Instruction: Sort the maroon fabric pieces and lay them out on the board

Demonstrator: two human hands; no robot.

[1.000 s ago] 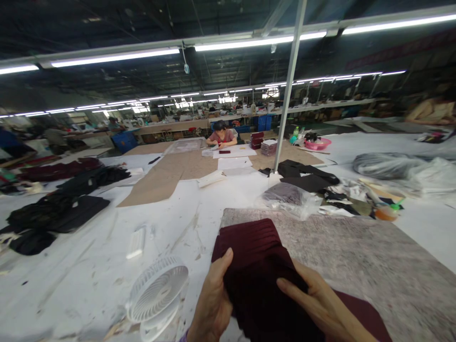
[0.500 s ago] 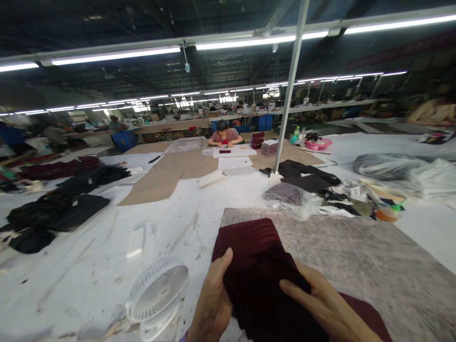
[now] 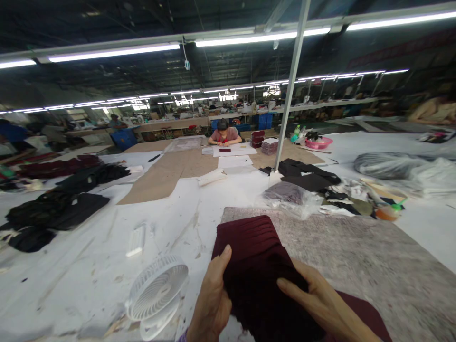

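A thick stack of dark maroon fabric pieces (image 3: pixel 249 237) is held up in front of me, its layers fanned in steps along the far end. My left hand (image 3: pixel 213 289) grips its left edge, thumb on top and fingers underneath, out of sight. On the right side, my right hand (image 3: pixel 317 294) clasps the stack with its thumb lying across the top. The near part of the stack is in deep shadow. Another maroon fabric piece (image 3: pixel 366 311) lies under my right wrist on the mottled grey sheet (image 3: pixel 342 247).
A small white fan (image 3: pixel 158 289) stands left of my hands, with a white oblong device (image 3: pixel 136 241) behind it. A metal post (image 3: pixel 290 90) rises from the table beside black fabric scraps (image 3: pixel 306 178) and a plastic-wrapped bundle (image 3: pixel 290 197). Across the table, a person (image 3: pixel 224 135) works near maroon stacks (image 3: pixel 258 139).
The stack and my right hand have shifted very slightly left. My grip looks the same. Across the table, the person's hands have drawn together.
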